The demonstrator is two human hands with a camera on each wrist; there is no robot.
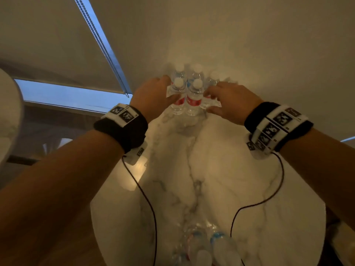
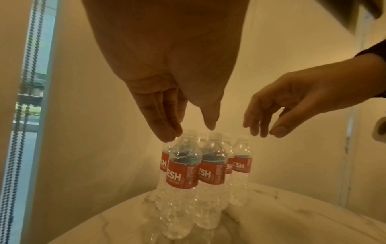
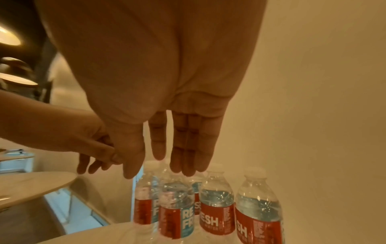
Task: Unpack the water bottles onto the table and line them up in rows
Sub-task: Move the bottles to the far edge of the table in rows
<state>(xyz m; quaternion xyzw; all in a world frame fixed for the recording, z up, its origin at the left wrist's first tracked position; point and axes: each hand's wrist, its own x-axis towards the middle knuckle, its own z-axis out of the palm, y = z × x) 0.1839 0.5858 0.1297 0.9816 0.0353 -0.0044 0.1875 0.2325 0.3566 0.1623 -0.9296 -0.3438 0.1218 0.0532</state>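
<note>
near bottles [image 1: 207, 248]: blurred, edge-cut | rear bottles [image 2: 228, 166]: count perhaps hidden

The bottles [image 2: 181, 170], at centre frame, are clear with white caps and red labels lettered in white, a blue band above. The table [image 1: 240, 189] is white marble with grey veins. Both wristbands [image 1: 123, 127] are black, carrying black-and-white square markers.

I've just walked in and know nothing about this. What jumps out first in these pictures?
A cluster of clear water bottles with red labels stands upright at the far edge of a white marble table. The left hand and right hand flank it with fingers out, neither with a firm grip. Black wristbands with checkered tags circle both wrists.
</note>
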